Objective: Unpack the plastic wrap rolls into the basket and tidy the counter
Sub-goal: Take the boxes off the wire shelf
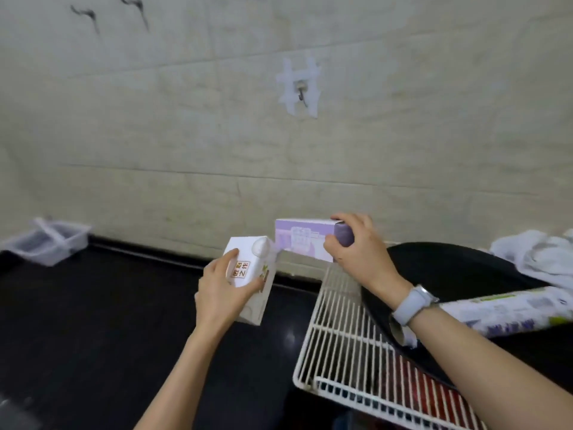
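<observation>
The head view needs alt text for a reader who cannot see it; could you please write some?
Over a dark counter, the left hand holds a white carton and the right hand a purple box. A white wire basket sits below the right arm, and a clear bin stands far left by the tiled wall.

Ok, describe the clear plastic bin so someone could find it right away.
Follow the dark counter to its far left end, against the tiled wall. The clear plastic bin sits alone there, see-through, unlike the white wire basket on the right.
</observation>
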Demonstrator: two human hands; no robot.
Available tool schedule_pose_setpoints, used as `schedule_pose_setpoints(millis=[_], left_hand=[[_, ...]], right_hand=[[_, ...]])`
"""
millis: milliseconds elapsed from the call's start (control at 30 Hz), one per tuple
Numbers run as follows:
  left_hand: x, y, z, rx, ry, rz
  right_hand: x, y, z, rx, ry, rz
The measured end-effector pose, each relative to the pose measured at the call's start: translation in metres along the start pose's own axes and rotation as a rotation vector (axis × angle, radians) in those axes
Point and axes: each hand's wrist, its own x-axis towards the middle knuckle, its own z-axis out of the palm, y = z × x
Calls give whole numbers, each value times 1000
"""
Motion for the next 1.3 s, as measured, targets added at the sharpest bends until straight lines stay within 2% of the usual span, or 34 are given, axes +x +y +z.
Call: schedule_pose_setpoints(millis=[267, 433, 567, 733, 867, 1067, 1300], left_hand=[[-48, -136, -125, 114, 207, -352], [-72, -223, -200, 151, 270, -483], [-75, -294, -262, 154, 275, -550], [-63, -367, -320, 189, 244, -608], [-28, -407, -331, 212, 179, -621], [50, -443, -299, 201, 28, -619], [203, -469, -226, 310, -164, -520]], right_hand=[[-35, -75, 181, 68, -393, -85], [-85, -102, 300, 142, -532, 5], [-125, -127, 394, 202, -567, 103], [-160, -147, 474, 240, -545, 209], [-156, -143, 510, 196, -493, 284], [-113, -116, 554, 137, -378, 352], [-21, -68, 611, 58, -168, 392]])
